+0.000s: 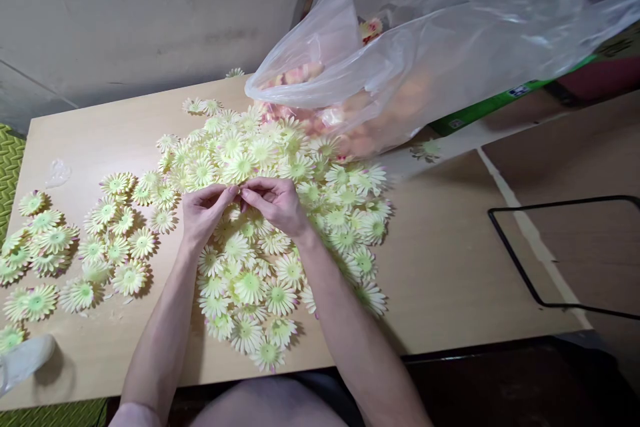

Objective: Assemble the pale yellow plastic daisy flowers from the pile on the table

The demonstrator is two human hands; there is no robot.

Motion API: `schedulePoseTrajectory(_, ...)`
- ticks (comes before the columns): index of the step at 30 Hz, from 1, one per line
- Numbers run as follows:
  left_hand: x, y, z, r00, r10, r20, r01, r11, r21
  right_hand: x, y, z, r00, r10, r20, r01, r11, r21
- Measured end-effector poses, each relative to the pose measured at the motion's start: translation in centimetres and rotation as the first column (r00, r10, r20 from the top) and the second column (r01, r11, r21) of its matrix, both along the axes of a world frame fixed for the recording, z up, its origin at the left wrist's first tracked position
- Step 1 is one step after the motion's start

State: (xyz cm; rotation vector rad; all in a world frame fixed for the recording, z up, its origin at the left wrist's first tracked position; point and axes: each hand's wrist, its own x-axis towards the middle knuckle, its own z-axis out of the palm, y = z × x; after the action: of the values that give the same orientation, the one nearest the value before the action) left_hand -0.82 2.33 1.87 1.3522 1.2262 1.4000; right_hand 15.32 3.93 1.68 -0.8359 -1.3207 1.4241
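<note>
1. The person's left hand (207, 210) is pinching, its thumb closing against the fingers; whether anything is sitting between them cannot be told.
2. The right hand (275, 203) is meeting it at 3 o'clock, its thumb and fingers also closing in a pinch; any object there is too small to tell.
3. Pale yellow-green flower heads (240, 163) are lying in 1 broad pile under and around the 2 hands, spreading mainly from 12 round to 6 o'clock; some are showing purple petal tips.
4. Looser groups of the same flower heads are resting at 8 to 9 o'clock on the wooden table (440, 247).
5. At 2 o'clock a translucent plastic bag (465, 47) is lying with its opening near the pile; pink and orange pieces (360, 127) are showing through it.
6. A clear plastic scrap (59, 173) is lying at 9 o'clock, and a white object (27, 360) is resting at 8 o'clock.
7. A black wire frame (560, 203) is showing at 3 o'clock, well apart from the hands.
</note>
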Motion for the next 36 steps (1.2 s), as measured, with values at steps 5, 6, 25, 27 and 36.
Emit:
schedulePoseTrajectory(5,0.1,-0.1,0.0,0.999,-0.044,-0.01,0.044,0.999,0.008,0.0,0.0,0.1,0.999,-0.032,0.023,0.032,0.999,0.001)
schedulePoseTrajectory(6,0.1,-0.1,0.0,1.0,-0.015,-0.015,0.015,1.0,0.008,0.0,0.0,0.1,0.999,-0.032,0.026,0.031,0.999,0.01)
schedulePoseTrajectory(25,-0.6,1.3,-1.0,0.893,0.3,0.335,-0.303,0.952,-0.044,0.1,0.7,-0.1,0.915,-0.346,-0.209,0.33,0.938,-0.108)
schedulePoseTrajectory(27,-0.4,1.0,-0.7,0.908,0.278,0.314,-0.272,0.96,-0.066,0.1,0.5,0.2,0.919,-0.362,-0.157,0.348,0.931,-0.11)
schedulePoseTrajectory(36,0.1,0.2,-0.2,0.96,0.203,0.194,-0.198,0.979,-0.045,0.1,-0.5,0.8,0.99,-0.137,-0.044,0.139,0.988,0.063)
